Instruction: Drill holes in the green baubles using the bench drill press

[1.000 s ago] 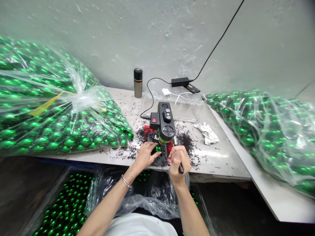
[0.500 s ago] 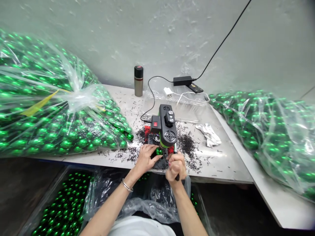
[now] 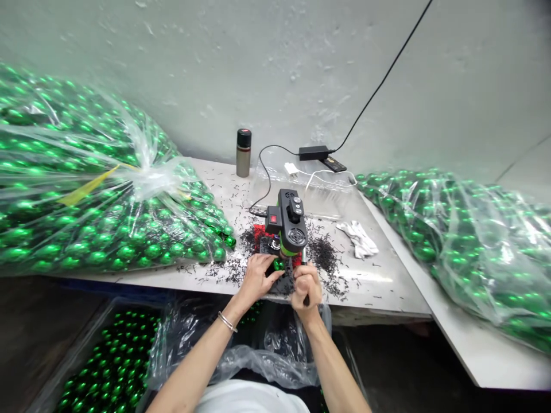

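A black and green press-like device [image 3: 293, 223] with a red switch stands on the table. Under its front end sits a shiny green ball [image 3: 279, 264]. My left hand [image 3: 258, 276] has its thumb and fingers closed round the ball's left side. My right hand [image 3: 307, 288] is wrapped round the device's lever handle [image 3: 306, 300], right of the ball. Small black pieces [image 3: 325, 253] lie scattered about the device, with red material [image 3: 259, 232] beside its base.
Clear bags of green balls lie at left [image 3: 86, 206] and right [image 3: 465, 241]. A bottle [image 3: 243, 154], power adapter [image 3: 314, 152], white gloves [image 3: 358, 239] and cables are on the table [image 3: 387, 287]. An open container of green balls [image 3: 109, 355] is below.
The whole view has shifted slightly. My right hand has turned a little on the lever, whose handle looks more upright. My left hand stays at the ball.
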